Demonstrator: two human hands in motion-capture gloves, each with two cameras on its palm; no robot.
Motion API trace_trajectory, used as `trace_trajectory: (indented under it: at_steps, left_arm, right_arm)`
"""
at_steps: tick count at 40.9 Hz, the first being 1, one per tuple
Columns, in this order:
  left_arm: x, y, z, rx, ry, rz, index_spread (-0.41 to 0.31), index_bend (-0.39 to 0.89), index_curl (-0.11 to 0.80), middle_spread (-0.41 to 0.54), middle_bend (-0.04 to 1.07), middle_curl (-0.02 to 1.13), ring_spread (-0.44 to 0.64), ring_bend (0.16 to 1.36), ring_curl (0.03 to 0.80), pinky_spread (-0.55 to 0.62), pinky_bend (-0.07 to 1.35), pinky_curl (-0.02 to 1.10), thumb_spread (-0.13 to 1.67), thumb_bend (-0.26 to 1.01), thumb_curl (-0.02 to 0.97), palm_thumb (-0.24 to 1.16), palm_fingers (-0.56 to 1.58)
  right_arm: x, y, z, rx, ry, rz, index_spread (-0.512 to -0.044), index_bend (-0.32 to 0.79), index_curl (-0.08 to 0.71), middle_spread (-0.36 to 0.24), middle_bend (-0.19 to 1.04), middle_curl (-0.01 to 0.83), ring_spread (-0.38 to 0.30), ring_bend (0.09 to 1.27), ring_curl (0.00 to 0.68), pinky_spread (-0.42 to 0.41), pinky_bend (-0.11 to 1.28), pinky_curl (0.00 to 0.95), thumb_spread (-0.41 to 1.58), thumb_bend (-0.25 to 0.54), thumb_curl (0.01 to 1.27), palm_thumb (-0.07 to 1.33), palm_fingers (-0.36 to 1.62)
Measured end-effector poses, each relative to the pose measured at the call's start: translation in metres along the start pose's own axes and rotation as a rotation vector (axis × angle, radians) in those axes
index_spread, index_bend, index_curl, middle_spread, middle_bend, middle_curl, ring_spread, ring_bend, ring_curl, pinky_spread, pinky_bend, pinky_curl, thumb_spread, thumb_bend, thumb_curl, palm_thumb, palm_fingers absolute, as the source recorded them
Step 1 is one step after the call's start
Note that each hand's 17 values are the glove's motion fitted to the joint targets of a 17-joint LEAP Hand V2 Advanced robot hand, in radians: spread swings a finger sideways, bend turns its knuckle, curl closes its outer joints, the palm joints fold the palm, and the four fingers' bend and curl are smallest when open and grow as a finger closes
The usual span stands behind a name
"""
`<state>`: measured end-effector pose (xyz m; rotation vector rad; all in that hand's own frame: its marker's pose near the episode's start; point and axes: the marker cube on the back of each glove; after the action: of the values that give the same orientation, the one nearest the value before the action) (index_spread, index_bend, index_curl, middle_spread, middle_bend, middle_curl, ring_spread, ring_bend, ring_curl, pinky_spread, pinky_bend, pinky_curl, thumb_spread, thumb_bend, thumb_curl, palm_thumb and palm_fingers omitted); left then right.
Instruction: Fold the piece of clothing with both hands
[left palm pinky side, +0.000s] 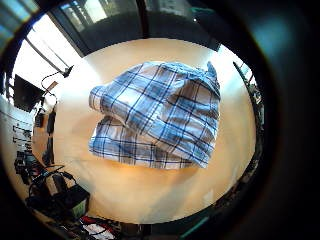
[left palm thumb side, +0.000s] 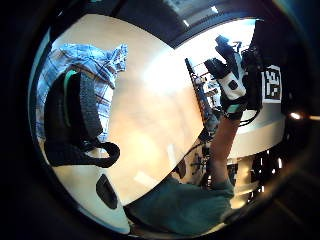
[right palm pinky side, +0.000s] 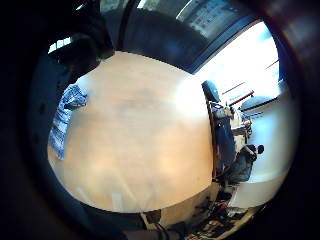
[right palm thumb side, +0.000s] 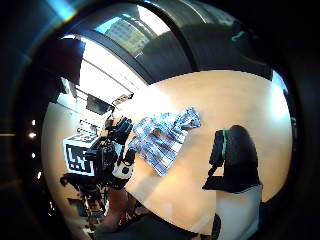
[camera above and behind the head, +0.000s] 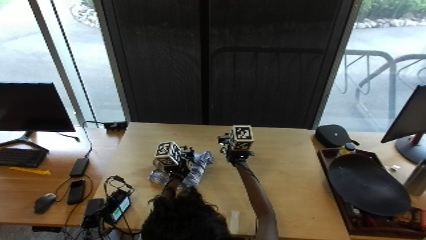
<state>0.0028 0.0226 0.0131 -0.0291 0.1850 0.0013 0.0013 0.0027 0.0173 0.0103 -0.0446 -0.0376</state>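
The wooden table (camera above and behind the head: 286, 165) carries a blue-and-white plaid shirt (camera above and behind the head: 193, 172), crumpled below the left hand (camera above and behind the head: 174, 161), which hovers with fingers spread. The right hand (camera above and behind the head: 233, 147) hangs aside, fingers spread, holding nothing.

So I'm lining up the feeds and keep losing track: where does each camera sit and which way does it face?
Outside view: above and behind the person's head, facing the table; both forearms show, left hand over the plaid shirt, right hand raised.
Left little-finger palm: looks down on the shirt; no body.
Left thumb palm: shirt corner, own dark fingers, the other hand.
Right little-finger palm: mostly bare tabletop, shirt at the edge.
Right thumb palm: shirt, the other hand.
All views share the shirt.
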Motion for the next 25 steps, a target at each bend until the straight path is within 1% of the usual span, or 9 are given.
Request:
trace_trajectory:
  at_steps: [4,6,10,15,21,25]
  left_arm:
    - [0.008,0.007,0.001,-0.062,0.094,0.006,-0.119,0.17,0.37,0.018,0.18,0.36,0.3,0.4,0.275,0.41,0.3,0.27,1.53,0.29,0.294,0.33,0.36]
    - [0.008,0.009,0.001,-0.075,0.089,-0.013,-0.118,0.17,0.372,0.018,0.18,0.36,0.3,0.4,0.277,0.41,0.3,0.28,1.53,0.29,0.296,0.33,0.36]
    - [0.003,0.006,0.001,-0.034,0.051,-0.013,-0.118,0.17,0.376,0.018,0.18,0.36,0.3,0.4,0.28,0.41,0.29,0.28,1.53,0.29,0.299,0.33,0.36]
    - [0.004,0.007,-0.001,-0.053,0.068,-0.029,-0.118,0.17,0.38,0.018,0.18,0.37,0.3,0.4,0.284,0.41,0.29,0.29,1.53,0.28,0.303,0.34,0.35]
    - [0.005,0.001,0.004,-0.019,0.081,-0.015,-0.119,0.17,0.383,0.018,0.18,0.37,0.3,0.4,0.287,0.41,0.29,0.3,1.53,0.28,0.308,0.34,0.35]
    - [0.004,0.002,0.005,-0.007,0.056,-0.002,-0.119,0.17,0.385,0.018,0.18,0.37,0.3,0.4,0.289,0.41,0.28,0.3,1.53,0.27,0.311,0.35,0.35]
  right_arm:
    - [-0.002,-0.005,0.008,0.008,-0.013,-0.008,-0.322,0.16,0.329,-0.059,0.15,0.268,-0.058,0.39,0.351,0.134,0.59,0.346,1.2,0.167,0.47,0.81,0.54]
    - [0.0,-0.009,0.013,0.011,-0.011,-0.012,-0.322,0.16,0.33,-0.059,0.15,0.268,-0.058,0.39,0.352,0.134,0.59,0.347,1.2,0.159,0.47,0.81,0.54]
    - [-0.003,-0.002,0.006,-0.005,-0.01,-0.02,-0.322,0.16,0.332,-0.059,0.15,0.269,-0.058,0.39,0.355,0.134,0.59,0.348,1.21,0.144,0.48,0.82,0.54]
    - [-0.007,0.005,-0.006,-0.013,-0.007,-0.028,-0.322,0.16,0.334,-0.058,0.15,0.27,-0.058,0.39,0.357,0.134,0.59,0.349,1.21,0.125,0.49,0.83,0.54]
    - [0.001,-0.005,0.012,-0.008,-0.012,-0.011,-0.322,0.16,0.335,-0.056,0.15,0.271,-0.058,0.39,0.36,0.134,0.59,0.351,1.21,0.103,0.49,0.84,0.53]
    - [0.002,-0.002,0.008,0.001,-0.017,-0.001,-0.322,0.16,0.336,-0.055,0.15,0.271,-0.058,0.39,0.361,0.134,0.6,0.352,1.22,0.089,0.5,0.85,0.53]
